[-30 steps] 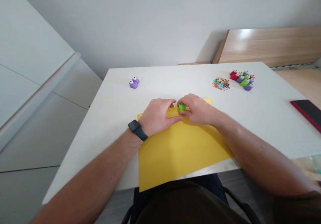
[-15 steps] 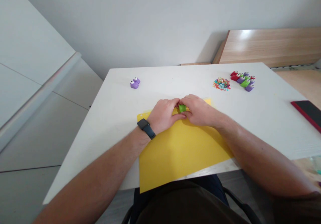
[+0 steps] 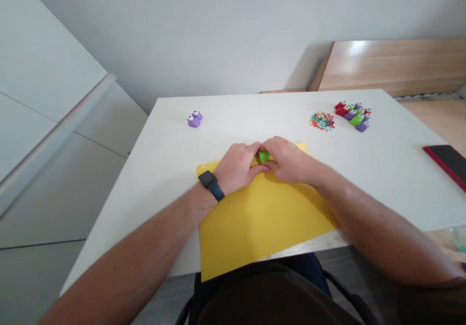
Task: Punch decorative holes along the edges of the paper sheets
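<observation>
White desk (image 3: 153,169): carries everything described here; its near edge is toward the person.
Yellow sheet (image 3: 262,218): lies on the desk at the middle of the near edge, its near left corner hanging past that edge.
Dark slab with a red border (image 3: 446,162): on the desk's right edge, cut off by the frame.
Left hand (image 3: 238,167): over the sheet's far part, fingers bent and thumb reaching toward the right; whether they pinch anything is hidden.
Right hand (image 3: 286,160): thumb and fingers curled around the green piece, gripping it.
Eyed figures (image 3: 353,115): a red, green and purple cluster near the desk's far right corner.
Colourful bits (image 3: 322,121): a loose pile just left of that cluster.
Purple pair (image 3: 194,119): two eyed figures near the far left corner.
Green piece (image 3: 264,157): between the hands, at the sheet's far side.
Work on the green piece: seemingly two-handed fine handling; the next move probably calls for a steady right grip and small left-finger adjustments.
</observation>
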